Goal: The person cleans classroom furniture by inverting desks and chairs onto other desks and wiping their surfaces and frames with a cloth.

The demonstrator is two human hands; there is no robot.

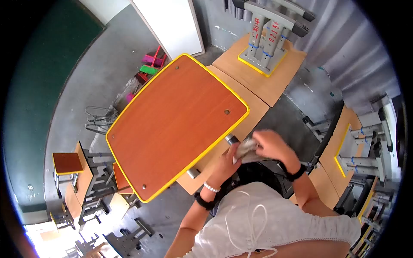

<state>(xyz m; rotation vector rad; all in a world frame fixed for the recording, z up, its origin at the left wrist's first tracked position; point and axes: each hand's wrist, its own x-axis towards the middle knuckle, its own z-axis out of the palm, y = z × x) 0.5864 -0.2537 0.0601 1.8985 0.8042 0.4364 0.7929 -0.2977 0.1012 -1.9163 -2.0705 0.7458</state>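
Here at four o'clock, close in, both bare hands meet over a crumpled whitish-grey cloth [246, 148]. The left hand [224, 167], white beads and a black band at its wrist, reaches up from six o'clock with its forearm slanting, fingers up, its grip closed on the cloth's near end. The right hand [274, 145], black band at the wrist, comes in from the five o'clock side, wrist bent, fingers curled inward at the cloth's other end; how firmly that grip is closed I can't tell, it's slightly blurred.

Just beside them, spreading toward nine o'clock, is the big reddish-brown wooden panel [176, 129] with bright yellow edging, round metal fasteners near its corners and grey tube ends poking out by the left hand. It lies over the pale wooden surface [254, 107].

Out to one o'clock, an upturned grey metal frame with a yellow-edged base [269, 53] stands on pale wood, and there's writing: red characters down one leg, not all legible, and "0215" on the next. More pale desks [320, 182] at four o'clock; farthest off, a dark green board [43, 86] at ten.
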